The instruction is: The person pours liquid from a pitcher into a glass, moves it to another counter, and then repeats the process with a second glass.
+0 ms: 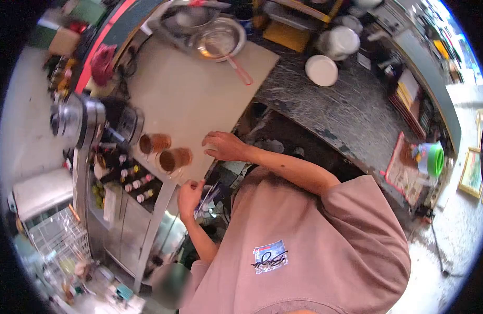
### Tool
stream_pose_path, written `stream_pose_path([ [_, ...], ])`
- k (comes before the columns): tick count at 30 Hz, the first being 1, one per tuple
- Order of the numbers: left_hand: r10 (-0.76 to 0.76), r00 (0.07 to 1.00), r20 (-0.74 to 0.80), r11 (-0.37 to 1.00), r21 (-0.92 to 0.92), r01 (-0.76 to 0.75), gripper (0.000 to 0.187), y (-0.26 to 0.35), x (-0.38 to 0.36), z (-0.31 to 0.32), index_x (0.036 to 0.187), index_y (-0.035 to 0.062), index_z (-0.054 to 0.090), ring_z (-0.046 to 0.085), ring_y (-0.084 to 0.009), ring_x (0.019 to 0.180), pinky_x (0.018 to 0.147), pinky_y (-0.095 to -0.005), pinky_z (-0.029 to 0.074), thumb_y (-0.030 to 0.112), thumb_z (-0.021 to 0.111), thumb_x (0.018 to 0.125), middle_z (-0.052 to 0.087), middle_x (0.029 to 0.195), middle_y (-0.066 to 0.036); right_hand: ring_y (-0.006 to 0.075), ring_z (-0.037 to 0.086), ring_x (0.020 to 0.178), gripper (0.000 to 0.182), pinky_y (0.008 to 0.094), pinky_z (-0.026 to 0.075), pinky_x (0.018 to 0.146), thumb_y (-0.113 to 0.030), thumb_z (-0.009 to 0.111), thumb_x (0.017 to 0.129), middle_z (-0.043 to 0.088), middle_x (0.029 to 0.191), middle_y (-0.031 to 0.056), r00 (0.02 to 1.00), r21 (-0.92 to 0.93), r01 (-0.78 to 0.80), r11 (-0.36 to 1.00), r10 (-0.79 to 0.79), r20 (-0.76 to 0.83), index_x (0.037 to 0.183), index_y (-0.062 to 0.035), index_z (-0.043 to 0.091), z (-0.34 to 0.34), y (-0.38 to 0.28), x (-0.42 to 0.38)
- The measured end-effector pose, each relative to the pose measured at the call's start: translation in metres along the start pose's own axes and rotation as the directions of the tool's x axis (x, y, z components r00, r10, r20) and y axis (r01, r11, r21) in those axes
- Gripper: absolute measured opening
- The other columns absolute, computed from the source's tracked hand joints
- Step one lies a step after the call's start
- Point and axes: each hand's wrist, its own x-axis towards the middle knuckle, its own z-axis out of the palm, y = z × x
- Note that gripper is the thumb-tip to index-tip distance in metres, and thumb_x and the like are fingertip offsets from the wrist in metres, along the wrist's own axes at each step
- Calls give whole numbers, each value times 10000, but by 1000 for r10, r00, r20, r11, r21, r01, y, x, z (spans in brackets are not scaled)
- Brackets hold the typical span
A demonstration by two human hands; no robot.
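Two clear glasses with brown contents stand near the corner of a pale worktop. The nearer glass [174,159] is just beyond my hands, and the farther glass [155,143] sits close beside it. My left hand [189,199] is at the worktop's near edge, below the nearer glass. Its thumb and fingers point toward the edge, slightly apart, and I see nothing held. My right hand [225,146] hovers by the right edge of the worktop, fingers loosely bent and apart, holding nothing visible. Whether either hand touches the surface is hard to tell.
On the pale worktop [184,89] lies a metal bowl [239,32] with a red-handled strainer [241,71]. A dark machine [121,118] stands left. The dark counter [304,104] at right bears a white plate [321,70] and a green-lidded container [434,159]. Bottles sit below.
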Motion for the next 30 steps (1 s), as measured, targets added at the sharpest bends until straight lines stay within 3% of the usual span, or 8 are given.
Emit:
stream_pose_path([
  [3,209,968,135,977,-74,-201,353,63,8,22,881,-25,681,694,-298,764,726,-387,515,323,639,924,693,764,-182,352,659,966,270,454,525,824,-284,681,883,684,1035,145,976,-30,-203,979,205,67,1038,-64,670,-50,12,-33],
  [8,711,682,172,702,-129,-700,234,189,13,73,906,-1,643,652,-353,725,694,-419,499,226,605,946,654,761,-175,354,681,811,233,442,530,716,-294,670,902,699,851,140,872,37,-377,925,368,-321,936,-64,697,-140,16,-118],
  [11,826,507,247,556,-203,-806,200,261,6,108,959,13,640,652,-362,815,726,-432,501,209,608,939,667,876,-164,353,680,777,228,432,529,697,-283,678,905,703,838,149,749,90,-440,894,420,-513,929,-57,698,-185,29,-188],
  [13,862,429,271,481,-168,-861,183,306,-12,127,977,26,642,651,-353,857,747,-437,501,201,610,934,660,929,-156,305,695,742,240,389,529,676,-282,690,907,711,838,148,552,115,-612,782,527,-646,950,-46,701,-213,27,-239],
  [16,908,309,283,356,-131,-925,162,351,-28,169,994,46,644,641,-344,930,787,-443,499,189,613,926,642,1005,-139,233,693,705,226,345,521,656,-254,697,911,711,801,138,255,312,-564,765,520,-815,963,-34,703,-247,14,-319],
  [20,963,144,229,170,-99,-980,149,385,-45,226,994,51,637,613,-346,997,822,-454,495,173,623,910,616,1039,-126,138,665,693,155,292,506,630,-168,698,901,698,736,78,-180,346,-580,738,298,-937,912,-15,711,-270,10,-431],
  [24,939,161,304,202,-110,-973,175,402,-62,263,1024,49,647,598,-340,1053,904,-444,471,164,640,891,624,1084,-127,125,635,673,144,279,500,636,-149,679,908,677,726,65,-494,328,-692,643,-90,-865,870,-11,683,-308,-19,-527],
  [30,950,140,280,142,12,-990,139,411,-78,280,987,59,641,555,-363,1017,896,-461,451,150,648,882,605,1037,-132,235,671,806,299,366,520,780,-271,738,857,700,879,97,-486,279,-769,576,-243,-840,1021,-26,686,-422,2,-654],
])
